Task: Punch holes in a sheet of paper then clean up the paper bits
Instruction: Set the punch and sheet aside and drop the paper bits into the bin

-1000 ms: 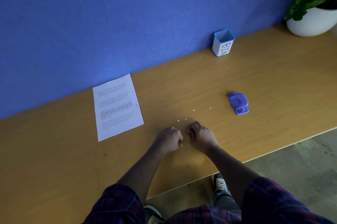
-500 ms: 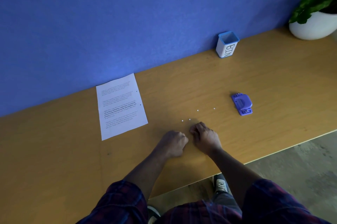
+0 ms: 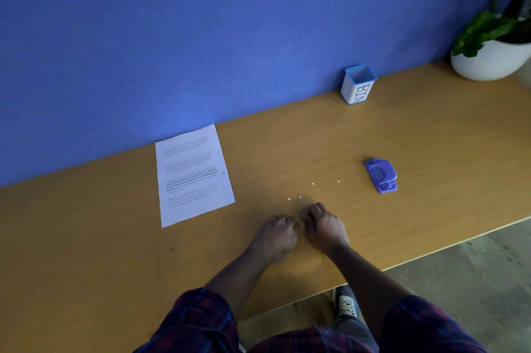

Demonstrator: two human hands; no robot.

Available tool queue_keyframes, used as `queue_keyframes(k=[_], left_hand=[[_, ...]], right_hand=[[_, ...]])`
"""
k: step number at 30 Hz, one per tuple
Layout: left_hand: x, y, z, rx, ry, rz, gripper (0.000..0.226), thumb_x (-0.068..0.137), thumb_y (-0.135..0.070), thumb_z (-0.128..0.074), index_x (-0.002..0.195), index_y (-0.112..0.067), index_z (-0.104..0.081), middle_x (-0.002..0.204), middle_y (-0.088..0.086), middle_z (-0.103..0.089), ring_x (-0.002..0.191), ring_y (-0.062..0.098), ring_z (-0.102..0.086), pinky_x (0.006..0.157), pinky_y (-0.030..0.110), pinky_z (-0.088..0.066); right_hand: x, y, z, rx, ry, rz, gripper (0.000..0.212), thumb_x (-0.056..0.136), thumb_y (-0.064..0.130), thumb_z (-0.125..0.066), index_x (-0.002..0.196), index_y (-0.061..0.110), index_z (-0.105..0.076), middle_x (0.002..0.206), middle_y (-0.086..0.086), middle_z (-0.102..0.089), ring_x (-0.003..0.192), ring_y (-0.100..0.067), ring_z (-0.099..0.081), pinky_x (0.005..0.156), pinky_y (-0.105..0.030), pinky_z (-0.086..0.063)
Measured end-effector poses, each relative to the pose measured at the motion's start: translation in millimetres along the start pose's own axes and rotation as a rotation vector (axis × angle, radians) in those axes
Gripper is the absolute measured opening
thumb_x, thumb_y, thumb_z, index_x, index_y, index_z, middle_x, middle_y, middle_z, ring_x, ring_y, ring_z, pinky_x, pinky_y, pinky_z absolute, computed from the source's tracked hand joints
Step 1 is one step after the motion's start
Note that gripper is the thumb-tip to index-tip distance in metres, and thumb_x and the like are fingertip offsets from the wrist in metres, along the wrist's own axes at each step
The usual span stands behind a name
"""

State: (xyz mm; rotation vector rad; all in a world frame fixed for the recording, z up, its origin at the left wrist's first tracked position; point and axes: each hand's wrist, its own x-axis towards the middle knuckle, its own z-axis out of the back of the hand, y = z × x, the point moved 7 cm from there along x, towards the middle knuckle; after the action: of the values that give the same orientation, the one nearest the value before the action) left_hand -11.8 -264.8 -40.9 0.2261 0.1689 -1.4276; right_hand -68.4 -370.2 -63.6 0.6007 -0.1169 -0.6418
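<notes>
Left hand (image 3: 277,233) and right hand (image 3: 321,223) rest knuckles-up, side by side on the wooden table (image 3: 86,252), fingers curled under; whether they pinch anything cannot be told. Four white paper bits (image 3: 300,197) lie just beyond them. Farther out lie the punched sheet (image 3: 194,177) at left, the purple hole punch (image 3: 381,175) at right, and the bin (image 3: 357,88) by the wall.

Purple punch (image 3: 381,175), white sheet (image 3: 194,177) with black print, 4 white bits (image 3: 300,197), blue-rimmed white bin (image 3: 358,88), tan surface (image 3: 431,137), blue wall (image 3: 201,36), plaid sleeves (image 3: 198,321).
</notes>
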Motion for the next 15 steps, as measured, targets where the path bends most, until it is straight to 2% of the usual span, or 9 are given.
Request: queue_keyframes(k=[3,7,9,12,13,15], left_hand=[[4.7,-0.4,-2.5,-0.007,0.056,0.02,0.029,0.094,-0.006,-0.049,0.121,-0.003,-0.058,0.121,0.019,-0.056,0.111,0.034,-0.054,0.095,0.044,-0.047],[5.6,8.0,-1.8,-0.161,0.086,0.101,0.023,0.091,-0.008,-0.056,0.114,-0.007,-0.059,0.117,0.015,-0.057,0.11,0.032,-0.056,0.091,0.043,-0.051],[6.2,17.6,-0.1,-0.263,0.067,0.171,0.023,0.088,-0.012,-0.063,0.11,-0.008,-0.057,0.115,0.014,-0.059,0.109,0.033,-0.059,0.088,0.043,-0.052],[10.0,37.5,3.1,-0.429,-0.003,0.334,0.037,0.087,-0.02,-0.066,0.12,-0.01,-0.054,0.119,0.013,-0.064,0.111,0.034,-0.063,0.089,0.039,-0.052],[12.9,44.1,6.2,-0.496,-0.049,0.393,0.038,0.086,-0.019,-0.065,0.122,-0.01,-0.055,0.118,0.013,-0.065,0.109,0.034,-0.063,0.088,0.038,-0.052],[20.4,58.0,20.4,-0.666,-0.202,0.525,0.019,0.083,-0.012,-0.063,0.102,-0.008,-0.059,0.101,0.012,-0.069,0.094,0.033,-0.065,0.076,0.036,-0.051]], right_hand=[[1.7,-3.2,-0.8,0.068,-0.012,-0.059,0.01,0.094,0.027,-0.055,0.098,0.022,-0.064,0.104,0.003,-0.065,0.084,-0.026,-0.069,0.069,-0.037,-0.055],[-8.5,-2.9,4.9,0.284,-0.221,-0.094,0.005,0.088,0.006,-0.065,0.09,0.01,-0.066,0.091,-0.003,-0.07,0.077,-0.027,-0.066,0.064,-0.025,-0.041],[-13.9,-7.5,4.4,0.428,-0.285,-0.197,0.008,0.088,0.002,-0.067,0.087,0.01,-0.066,0.081,-0.003,-0.07,0.07,-0.021,-0.063,0.063,-0.02,-0.037],[-9.4,-22.1,-1.7,0.737,-0.268,-0.46,0.013,0.092,0.007,-0.063,0.083,0.016,-0.063,0.074,0.003,-0.071,0.059,-0.002,-0.061,0.062,-0.024,-0.044],[-4.8,-24.9,-1.9,0.879,-0.269,-0.505,0.01,0.094,0.006,-0.061,0.085,0.011,-0.064,0.076,-0.003,-0.074,0.06,-0.003,-0.064,0.062,-0.025,-0.048],[8.9,-24.7,4.7,1.126,-0.268,-0.522,0.007,0.096,0.001,-0.059,0.09,0.001,-0.063,0.079,-0.013,-0.074,0.065,-0.013,-0.069,0.061,-0.024,-0.054]])
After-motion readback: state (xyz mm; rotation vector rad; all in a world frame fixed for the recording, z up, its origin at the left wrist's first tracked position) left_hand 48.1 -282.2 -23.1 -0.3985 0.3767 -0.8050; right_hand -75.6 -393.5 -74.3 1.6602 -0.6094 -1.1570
